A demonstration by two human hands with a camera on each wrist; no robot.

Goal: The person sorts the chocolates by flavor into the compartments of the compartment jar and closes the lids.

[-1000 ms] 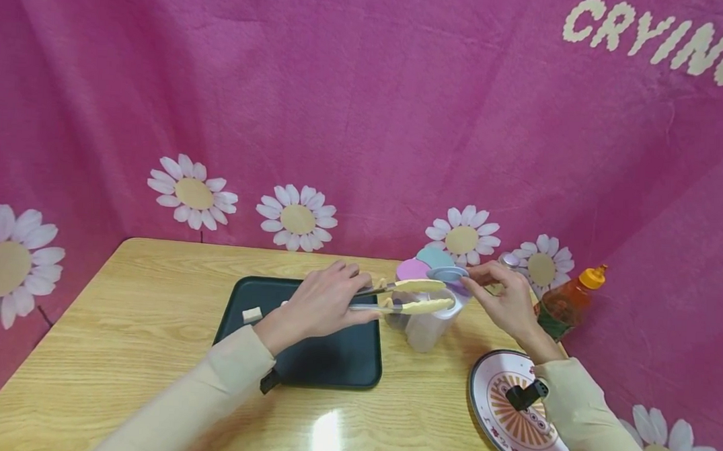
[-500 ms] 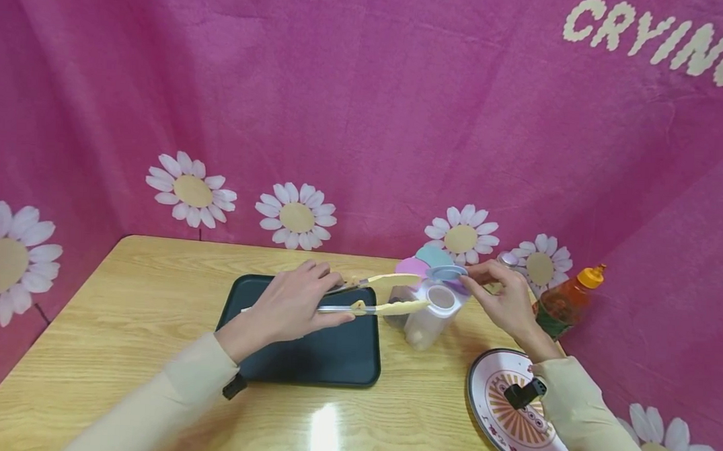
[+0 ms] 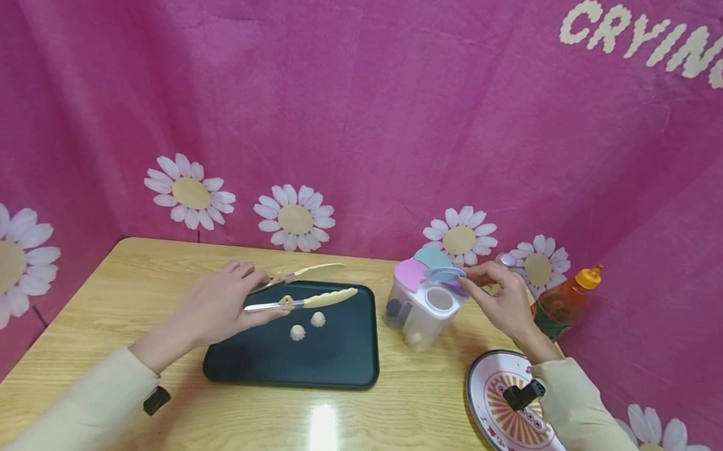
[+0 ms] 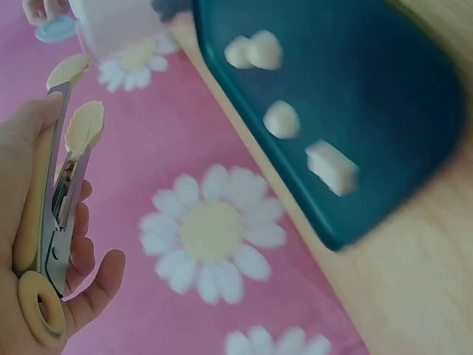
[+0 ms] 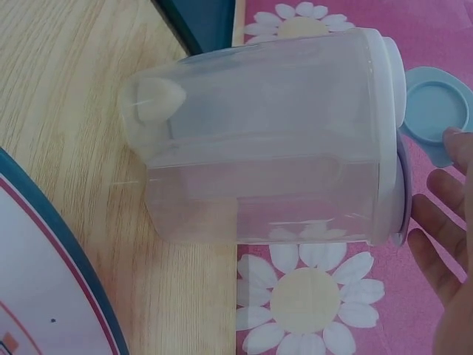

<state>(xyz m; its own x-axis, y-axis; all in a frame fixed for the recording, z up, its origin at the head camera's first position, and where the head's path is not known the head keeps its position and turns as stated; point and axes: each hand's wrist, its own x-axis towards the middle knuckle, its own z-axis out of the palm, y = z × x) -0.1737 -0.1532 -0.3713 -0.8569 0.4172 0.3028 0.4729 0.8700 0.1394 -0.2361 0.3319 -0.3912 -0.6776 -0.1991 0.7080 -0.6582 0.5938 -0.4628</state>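
My left hand point(image 3: 215, 306) grips tongs point(image 3: 328, 296) with cream scalloped tips, spread apart over the dark tray point(image 3: 343, 369). Nothing sits between the tips. On the tray lie several small whitish pieces; the left wrist view shows rounded ones point(image 4: 281, 120) and a block point(image 4: 332, 168), which my hand hides in the head view. With thumb and fingers, my right hand point(image 3: 506, 299) pinches the raised blue lid point(image 3: 441, 275) of a clear container point(image 3: 426, 326) with several compartments. Under that lid the round opening is uncovered, and a whitish rounded piece point(image 5: 159, 100) rests at the compartment's bottom.
The container's pink lid point(image 3: 409, 275) and teal lid point(image 3: 433, 257) are down. A patterned plate point(image 3: 486, 412) lies under my right forearm. At the right edge stands a sauce bottle point(image 3: 564, 308) with a yellow cap, near a small jar point(image 3: 507, 261). A pink curtain point(image 3: 366, 118) hangs behind.
My left hand has carried the tongs left, from over the container's opening to over the tray, bringing rounded pieces there into view. My right hand stays at the blue lid.
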